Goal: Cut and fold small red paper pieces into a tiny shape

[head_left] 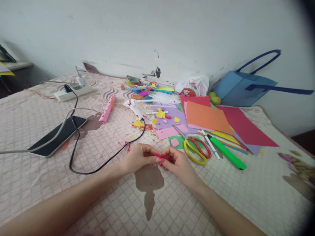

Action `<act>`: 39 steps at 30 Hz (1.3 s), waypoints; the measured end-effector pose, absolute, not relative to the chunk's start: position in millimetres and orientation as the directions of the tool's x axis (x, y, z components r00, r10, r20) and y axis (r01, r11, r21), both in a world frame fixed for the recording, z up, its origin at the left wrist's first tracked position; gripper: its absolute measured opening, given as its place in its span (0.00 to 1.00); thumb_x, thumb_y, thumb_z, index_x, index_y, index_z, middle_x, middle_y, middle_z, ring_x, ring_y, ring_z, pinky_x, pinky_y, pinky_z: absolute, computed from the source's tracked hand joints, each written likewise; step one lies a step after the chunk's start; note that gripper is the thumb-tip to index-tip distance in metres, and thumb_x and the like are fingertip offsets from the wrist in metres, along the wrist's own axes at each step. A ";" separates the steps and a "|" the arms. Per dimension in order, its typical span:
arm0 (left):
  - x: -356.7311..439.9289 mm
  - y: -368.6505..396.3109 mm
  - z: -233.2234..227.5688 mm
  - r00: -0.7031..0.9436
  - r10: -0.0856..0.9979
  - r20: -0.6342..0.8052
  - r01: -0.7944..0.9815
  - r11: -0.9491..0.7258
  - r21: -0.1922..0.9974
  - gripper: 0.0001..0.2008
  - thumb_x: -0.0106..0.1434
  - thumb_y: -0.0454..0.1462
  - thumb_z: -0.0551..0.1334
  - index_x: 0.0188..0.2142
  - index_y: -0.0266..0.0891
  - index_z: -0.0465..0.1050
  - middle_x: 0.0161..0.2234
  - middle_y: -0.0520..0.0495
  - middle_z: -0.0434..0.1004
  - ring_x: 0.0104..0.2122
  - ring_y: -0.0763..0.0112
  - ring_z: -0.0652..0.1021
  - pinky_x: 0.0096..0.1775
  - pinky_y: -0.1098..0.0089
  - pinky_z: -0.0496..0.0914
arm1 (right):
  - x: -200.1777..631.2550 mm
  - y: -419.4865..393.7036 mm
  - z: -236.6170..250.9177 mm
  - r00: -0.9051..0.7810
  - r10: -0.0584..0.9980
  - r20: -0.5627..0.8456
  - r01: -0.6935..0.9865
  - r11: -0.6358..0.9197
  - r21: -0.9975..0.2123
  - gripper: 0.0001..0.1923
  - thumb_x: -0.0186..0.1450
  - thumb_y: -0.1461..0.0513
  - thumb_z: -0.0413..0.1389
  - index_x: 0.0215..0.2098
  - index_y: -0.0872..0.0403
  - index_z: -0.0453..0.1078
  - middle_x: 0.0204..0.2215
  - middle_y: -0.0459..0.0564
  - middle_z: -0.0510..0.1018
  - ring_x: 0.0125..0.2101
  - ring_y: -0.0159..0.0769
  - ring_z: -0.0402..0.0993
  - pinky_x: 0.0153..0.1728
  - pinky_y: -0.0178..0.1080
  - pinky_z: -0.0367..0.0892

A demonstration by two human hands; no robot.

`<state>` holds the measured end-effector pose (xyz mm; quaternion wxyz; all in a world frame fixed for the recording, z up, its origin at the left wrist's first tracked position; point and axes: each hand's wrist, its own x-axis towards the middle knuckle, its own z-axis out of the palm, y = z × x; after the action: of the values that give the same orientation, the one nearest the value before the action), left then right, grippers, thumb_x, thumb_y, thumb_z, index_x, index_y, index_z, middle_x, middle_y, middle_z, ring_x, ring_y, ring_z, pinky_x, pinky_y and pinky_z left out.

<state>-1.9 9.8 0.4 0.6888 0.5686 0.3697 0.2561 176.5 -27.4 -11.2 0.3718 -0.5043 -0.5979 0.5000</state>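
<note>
Between my two hands is a small piece of red paper (161, 158), bent or curled, just above the quilted tablecloth. My left hand (137, 157) pinches its left end with thumb and index finger. On the other end, my right hand (179, 163) has its fingers closed, partly hiding the piece. Scissors (195, 152) with one yellow and one red handle lie just beyond my right hand. Past my left hand, thin red paper scraps (126, 144) rest by a black cord (108, 164).
A white glue gun (135, 108) lies mid-table near paper clippings. Coloured sheets (208, 116), a green cutter (227, 152), a white pen (211, 146) and a blue bag (246, 87) are on the right. To the left are a tablet-like black slab (57, 136), a pink roll (107, 109) and a power strip (73, 93).
</note>
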 end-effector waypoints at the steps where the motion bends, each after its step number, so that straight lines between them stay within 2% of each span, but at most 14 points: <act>1: -1.9 9.5 -1.1 0.601 0.770 -0.215 0.063 0.223 0.973 0.09 0.50 0.37 0.68 0.29 0.33 0.75 0.23 0.51 0.75 0.23 0.78 0.72 0.27 0.77 0.64 | 176.5 -27.8 -11.5 -0.215 0.975 -0.052 0.256 0.005 -0.967 0.07 0.58 0.61 0.58 0.31 0.54 0.63 0.24 0.42 0.69 0.22 0.29 0.65 0.23 0.32 0.60; 7: -1.0 8.3 -5.4 0.593 0.770 -0.235 0.085 0.230 0.969 0.09 0.49 0.38 0.69 0.27 0.32 0.75 0.22 0.51 0.75 0.22 0.78 0.72 0.26 0.77 0.65 | 174.7 -31.7 -9.2 -0.214 0.977 0.010 0.415 0.100 -0.904 0.04 0.58 0.65 0.56 0.33 0.53 0.65 0.28 0.44 0.72 0.27 0.31 0.68 0.27 0.33 0.62; 11: -0.9 8.9 -1.5 0.540 0.798 -0.268 0.130 0.235 0.963 0.10 0.50 0.39 0.69 0.25 0.32 0.74 0.20 0.51 0.74 0.20 0.79 0.71 0.24 0.78 0.63 | 174.4 -31.8 -9.0 -0.244 0.970 0.015 0.335 0.099 -0.937 0.03 0.58 0.66 0.55 0.32 0.53 0.65 0.28 0.44 0.71 0.28 0.31 0.67 0.29 0.33 0.63; 14: -1.3 9.9 1.8 0.504 0.813 -0.291 0.169 0.238 0.957 0.11 0.51 0.40 0.68 0.26 0.32 0.74 0.20 0.51 0.75 0.21 0.78 0.71 0.25 0.78 0.63 | 174.3 -30.7 -8.9 -0.227 0.974 -0.018 0.289 0.049 -0.956 0.02 0.59 0.65 0.55 0.31 0.54 0.65 0.25 0.43 0.69 0.25 0.29 0.65 0.26 0.32 0.62; 21: -0.9 9.3 7.0 0.477 0.822 -0.310 0.165 0.262 0.951 0.10 0.54 0.40 0.65 0.26 0.33 0.72 0.19 0.52 0.73 0.20 0.79 0.71 0.24 0.78 0.62 | 173.8 -30.7 -4.5 -0.218 0.974 -0.065 0.218 -0.017 -0.976 0.06 0.62 0.61 0.54 0.28 0.55 0.64 0.22 0.42 0.68 0.22 0.28 0.64 0.23 0.31 0.60; 27: -0.6 6.8 4.8 0.474 0.834 -0.283 0.155 0.237 0.959 0.12 0.55 0.42 0.65 0.26 0.33 0.70 0.20 0.52 0.73 0.22 0.77 0.72 0.26 0.77 0.63 | 173.0 -31.3 -4.3 -0.215 0.973 -0.084 0.209 -0.038 -0.977 0.08 0.62 0.58 0.53 0.27 0.54 0.63 0.20 0.41 0.66 0.20 0.28 0.64 0.22 0.32 0.60; 39: -0.2 5.8 1.6 0.487 0.848 -0.210 0.165 0.146 0.975 0.13 0.56 0.43 0.63 0.27 0.34 0.69 0.21 0.51 0.72 0.22 0.76 0.71 0.26 0.76 0.62 | 172.6 -31.4 -2.9 -0.215 0.973 -0.087 0.214 -0.040 -0.976 0.08 0.61 0.59 0.53 0.27 0.54 0.62 0.19 0.40 0.64 0.20 0.28 0.62 0.21 0.32 0.58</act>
<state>-0.2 5.8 1.6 0.6255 0.5936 0.4266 0.2729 172.6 -31.4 -2.9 0.3691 -0.5063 -0.5861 0.5137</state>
